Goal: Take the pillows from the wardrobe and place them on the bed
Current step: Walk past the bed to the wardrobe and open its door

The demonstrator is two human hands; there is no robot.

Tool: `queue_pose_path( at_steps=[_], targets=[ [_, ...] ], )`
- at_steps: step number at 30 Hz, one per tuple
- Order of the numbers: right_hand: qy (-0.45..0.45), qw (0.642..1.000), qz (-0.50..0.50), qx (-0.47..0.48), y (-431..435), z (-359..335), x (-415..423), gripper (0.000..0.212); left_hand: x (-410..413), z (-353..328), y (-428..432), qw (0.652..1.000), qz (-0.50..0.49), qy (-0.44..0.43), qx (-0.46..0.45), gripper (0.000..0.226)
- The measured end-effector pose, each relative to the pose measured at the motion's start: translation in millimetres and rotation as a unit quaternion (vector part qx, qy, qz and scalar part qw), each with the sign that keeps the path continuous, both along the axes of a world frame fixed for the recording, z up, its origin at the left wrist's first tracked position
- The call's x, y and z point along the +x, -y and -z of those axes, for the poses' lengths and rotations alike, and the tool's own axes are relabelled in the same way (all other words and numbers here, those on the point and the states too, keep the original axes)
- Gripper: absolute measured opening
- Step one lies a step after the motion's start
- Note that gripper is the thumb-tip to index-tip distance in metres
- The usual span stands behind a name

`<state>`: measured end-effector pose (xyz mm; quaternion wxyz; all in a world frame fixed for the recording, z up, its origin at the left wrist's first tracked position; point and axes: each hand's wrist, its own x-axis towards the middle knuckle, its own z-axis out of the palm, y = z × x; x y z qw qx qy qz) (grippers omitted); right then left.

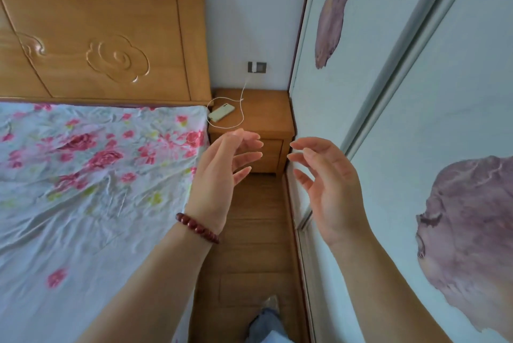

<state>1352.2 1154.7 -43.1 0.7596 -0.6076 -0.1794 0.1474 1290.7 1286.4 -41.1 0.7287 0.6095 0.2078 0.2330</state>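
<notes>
Right side of frame: wardrobe (458, 92), tall sliding panels, pale blue-white, printed with blotchy mauve motifs; a grey-green frame strip runs diagonally between two panels. The panels cover its front and the inside is hidden.

Left side of frame: bed (83, 190), covered by a wrinkled white sheet with pink and red roses and faint yellow-green leaves. A wooden headboard (97, 37) with carved cloud scrolls stands at the upper left.

Centre: both hands are raised over the strip of wooden floor (255, 231) between bed and wardrobe. The left hand (222, 173) has its fingers loosely spread and slightly bent, gripping nothing; a dark red bead bracelet (197, 227) sits on its wrist. The right hand (330, 190) is held the same way, palm turned toward the left hand, fingers relaxed and empty, close beside the wardrobe panel; contact cannot be told. The two sets of fingertips are near each other, apart.

Beyond the hands: a wooden nightstand (266, 115) sits in the corner, touching the bed's edge and the wardrobe. On it lies a pale phone (221, 112), with a white cable (242, 117) looping up to the wall socket (257, 67).

Bottom centre: a leg in blue denim (266, 326)
</notes>
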Motion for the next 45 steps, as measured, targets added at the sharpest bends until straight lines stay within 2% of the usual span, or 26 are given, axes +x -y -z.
queue_pose_path(
  at_steps=[6, 25, 32, 37, 41, 45],
  targets=[
    [0.008, 1.000, -0.018, 0.024, -17, -11, 90, 0.015, 91, -16, -15, 0.998, 0.010, 0.031, 0.062, 0.029],
    [-0.060, 0.998, -0.005, -0.003, -73, 14, 231, 0.014, 234, 15, -67, 0.999, 0.030, -0.015, 0.020, 0.032],
    [-0.050, 0.999, 0.003, -0.016, -132, 8, 298, 0.014, 308, 6, -126, 0.999, 0.038, -0.004, 0.033, 0.030],
    [-0.038, 0.999, 0.008, -0.014, -181, 2, 338, 0.015, 340, 1, -174, 0.999, 0.032, -0.011, 0.040, 0.028],
    [-0.036, 0.999, -0.005, -0.001, -227, 3, 359, 0.014, 359, -4, -218, 0.996, 0.020, -0.006, 0.091, 0.029],
    [-0.034, 0.999, -0.028, 0.012, -262, 3, 380, 0.014, 377, -5, -251, 0.996, 0.006, -0.011, 0.088, 0.027]
  ],
)
